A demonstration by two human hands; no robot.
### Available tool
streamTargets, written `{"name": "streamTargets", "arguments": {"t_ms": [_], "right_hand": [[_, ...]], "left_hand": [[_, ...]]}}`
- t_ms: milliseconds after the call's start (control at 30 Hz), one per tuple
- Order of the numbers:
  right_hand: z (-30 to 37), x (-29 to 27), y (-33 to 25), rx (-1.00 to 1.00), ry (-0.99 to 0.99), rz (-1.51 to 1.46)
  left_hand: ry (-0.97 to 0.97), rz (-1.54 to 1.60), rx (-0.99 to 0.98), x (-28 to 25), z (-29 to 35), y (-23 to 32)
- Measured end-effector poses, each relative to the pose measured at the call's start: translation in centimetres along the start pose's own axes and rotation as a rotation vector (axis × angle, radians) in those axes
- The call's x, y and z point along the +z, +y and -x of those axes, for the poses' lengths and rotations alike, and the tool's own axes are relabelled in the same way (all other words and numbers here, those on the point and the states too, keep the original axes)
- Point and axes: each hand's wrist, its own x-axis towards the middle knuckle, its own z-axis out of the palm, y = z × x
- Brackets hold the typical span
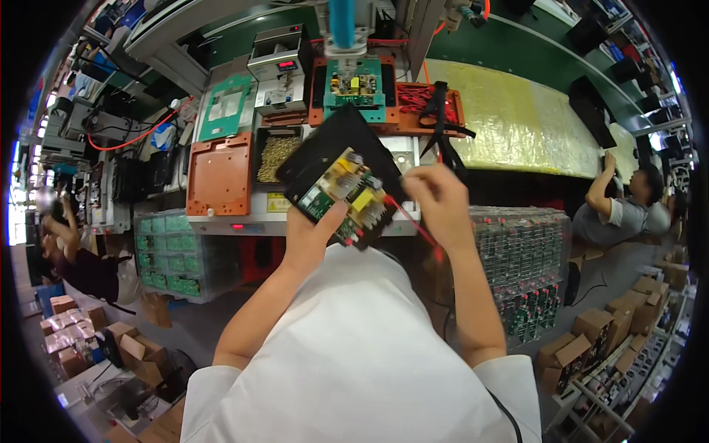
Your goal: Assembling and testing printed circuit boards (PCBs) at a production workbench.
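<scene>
Left hand (310,234) on one PCB (348,192)

We look through one fisheye camera worn on the person's head, left of its twin, facing steeply down. The circuit board (362,199) sits near mid-view, close enough for its components to show. Nearer us than the board, we look onto the white shirt (347,362); beyond it, the blue cylinder (341,23). Well right of it, cardboard boxes (594,323) curve along our rim.
</scene>
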Motion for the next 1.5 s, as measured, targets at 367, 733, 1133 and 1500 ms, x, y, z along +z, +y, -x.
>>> {"name": "streamTargets", "arguments": {"t_ms": [367, 733, 1133, 1500], "right_hand": [[4.6, -23.6, 16.8, 0.332, 0.522, -0.680], [-3.6, -32.2, 29.5, 0.273, 0.402, -0.791], [7.3, -43.5, 21.9, 0.332, 0.573, -0.644], [15.1, -39.3, 1.7, 0.471, 1.031, -0.199]], "left_hand": [[-0.617, -0.200, -0.344, 3.9, -5.0, -4.1], [0.302, -0.391, 0.250, -9.9, -6.2, -0.8], [0.947, -1.621, 0.057, -34.5, -13.9, -7.8], [0.498, -1.894, -0.293, -33.0, -10.2, -5.6]]}}
